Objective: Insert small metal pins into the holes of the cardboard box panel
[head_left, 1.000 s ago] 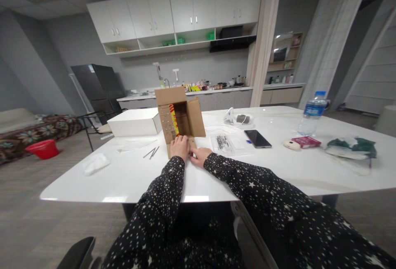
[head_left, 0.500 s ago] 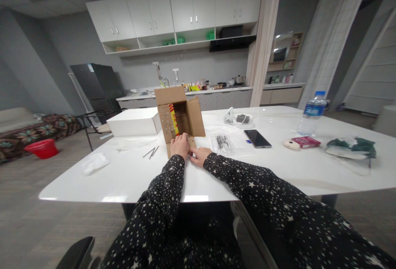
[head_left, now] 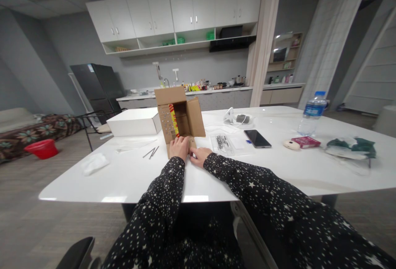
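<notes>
A brown cardboard box [head_left: 164, 122] stands on the white table with its flaps spread and its dark inside facing me. Small pale dots cover its left panel, beside a strip of yellow and red tape [head_left: 173, 119]. My left hand [head_left: 179, 147] lies over the box's near flap, its fingers bent and closed against the cardboard. Close by on the right, my right hand [head_left: 200, 156] has thumb and fingers drawn together at the flap's lower edge. Something small and whitish shows at those fingertips, too small to name. Several long nails [head_left: 152, 152] lie left of the box.
Behind the box on the left is a white box [head_left: 134, 122]. To the right are a clear plastic case [head_left: 230, 144] with dark small parts, a phone [head_left: 257, 138], a purplish-red packet [head_left: 306, 142] and a water bottle [head_left: 312, 114]. Crumpled tissue [head_left: 95, 163] lies at the left.
My left hand's fingers have shifted slightly on the near flap and lie a little lower and flatter. My right hand and the box look unmoved.
</notes>
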Available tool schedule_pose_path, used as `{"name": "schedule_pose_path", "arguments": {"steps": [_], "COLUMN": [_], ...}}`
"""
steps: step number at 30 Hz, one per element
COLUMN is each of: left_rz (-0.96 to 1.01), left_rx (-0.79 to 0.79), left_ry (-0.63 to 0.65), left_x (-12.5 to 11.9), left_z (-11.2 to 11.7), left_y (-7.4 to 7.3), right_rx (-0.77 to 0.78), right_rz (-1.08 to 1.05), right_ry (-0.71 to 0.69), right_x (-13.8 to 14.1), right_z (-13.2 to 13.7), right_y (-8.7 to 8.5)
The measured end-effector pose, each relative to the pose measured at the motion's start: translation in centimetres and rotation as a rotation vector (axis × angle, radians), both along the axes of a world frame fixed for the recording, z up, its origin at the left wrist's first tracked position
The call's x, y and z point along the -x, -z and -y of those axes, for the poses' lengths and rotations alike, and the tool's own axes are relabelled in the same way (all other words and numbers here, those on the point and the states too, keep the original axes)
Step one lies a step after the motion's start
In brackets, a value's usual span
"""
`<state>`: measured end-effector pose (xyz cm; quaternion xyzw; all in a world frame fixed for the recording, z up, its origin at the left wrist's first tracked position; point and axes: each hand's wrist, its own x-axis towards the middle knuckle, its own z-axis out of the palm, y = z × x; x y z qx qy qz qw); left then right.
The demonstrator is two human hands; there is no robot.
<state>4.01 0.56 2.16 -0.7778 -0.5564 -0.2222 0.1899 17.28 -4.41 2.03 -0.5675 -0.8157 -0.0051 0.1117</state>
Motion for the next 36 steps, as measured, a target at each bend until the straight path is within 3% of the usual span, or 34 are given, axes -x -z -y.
{"name": "schedule_pose_path", "arguments": {"steps": [24, 36], "left_rz": [0.128, 0.165], "left_rx": [-0.161, -0.142], "left_ry": [0.087, 0.068], "left_x": [0.5, 0.7], "left_z": [-0.2, 0.1], "left_y": [1.2, 0.9], "right_rx": [-0.013, -0.015], "right_rz": [0.014, 0.023], "right_ry": [-0.014, -0.017], "right_x": [-0.1, 0.0], "right_z": [-0.1, 0.0], "right_y": [0.2, 0.1]}}
